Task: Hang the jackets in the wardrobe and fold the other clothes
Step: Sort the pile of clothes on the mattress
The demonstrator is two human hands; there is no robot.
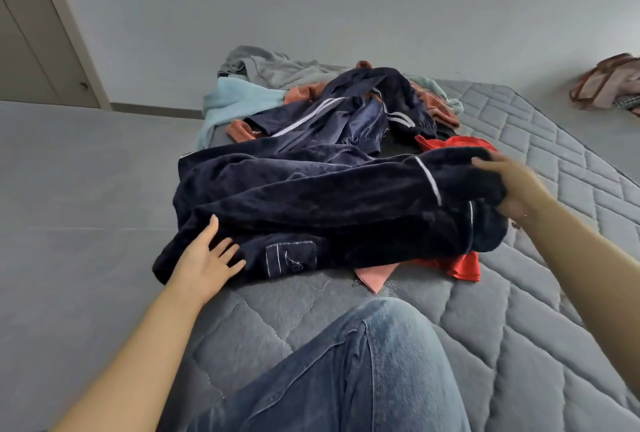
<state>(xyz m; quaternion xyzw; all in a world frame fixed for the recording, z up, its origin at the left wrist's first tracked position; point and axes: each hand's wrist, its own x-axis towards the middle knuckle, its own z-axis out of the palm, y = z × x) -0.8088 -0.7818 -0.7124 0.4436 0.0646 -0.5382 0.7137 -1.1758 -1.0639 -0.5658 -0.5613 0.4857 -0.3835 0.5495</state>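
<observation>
A dark navy velvet garment [311, 203] with thin white piping and a stitched pocket lies bunched across the grey mattress [519, 293]. My left hand [204, 258] rests flat on its lower left edge, fingers straight and spread. My right hand [509, 186] grips the garment's right end, thumb on top and fingers curled under the fold. Behind it lies another navy piece with white stripes [349, 113]. A red garment [460, 265] and a pink one [375, 276] stick out from underneath.
Further back on the mattress are a light blue garment [235, 102], a grey one [273, 71] and rust-orange pieces [304, 90]. A door [31, 44] stands at the far left. A bag [609, 85] sits on the floor at right. My denim-clad knee [363, 372] rests on the mattress.
</observation>
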